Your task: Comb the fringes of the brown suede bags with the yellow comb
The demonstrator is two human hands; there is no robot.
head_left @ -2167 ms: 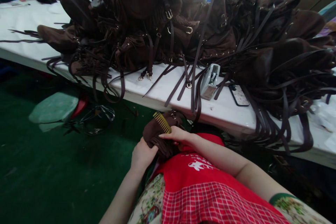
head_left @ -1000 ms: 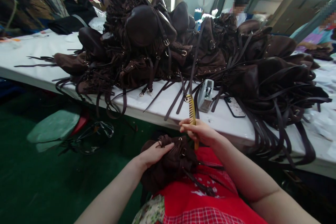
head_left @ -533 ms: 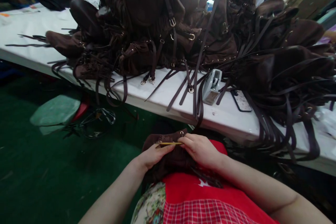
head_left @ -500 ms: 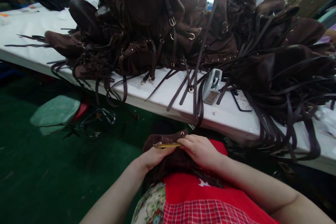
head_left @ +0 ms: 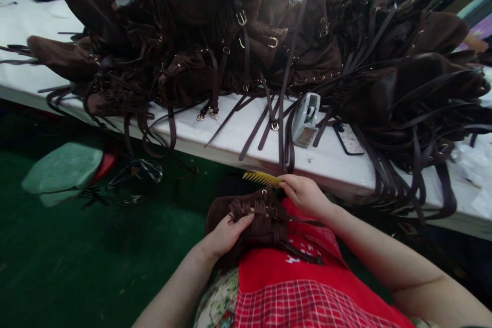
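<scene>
A dark brown bag (head_left: pixel 265 225) with fringe and metal eyelets rests on my lap, against a red apron. My left hand (head_left: pixel 228 233) is closed on the bag's fringe, thumb lying over the strands. Above the bag's far edge, my right hand (head_left: pixel 303 195) pinches one end of a yellow comb (head_left: pixel 261 179). The comb points left with its teeth showing, apart from the bag. Part of the bag's near side is hidden by my left hand.
A white table (head_left: pixel 334 169) stands ahead, heaped with brown bags (head_left: pixel 192 5) whose straps hang over its edge. Near that edge are a grey device (head_left: pixel 306 120) and a phone (head_left: pixel 349 138). A green-covered stool (head_left: pixel 63 169) stands at the left; a person is partly visible behind.
My right hand has lifted the comb up and away from the bag, uncovering the fringe. The left hand still holds the bag. The view has shifted slightly.
</scene>
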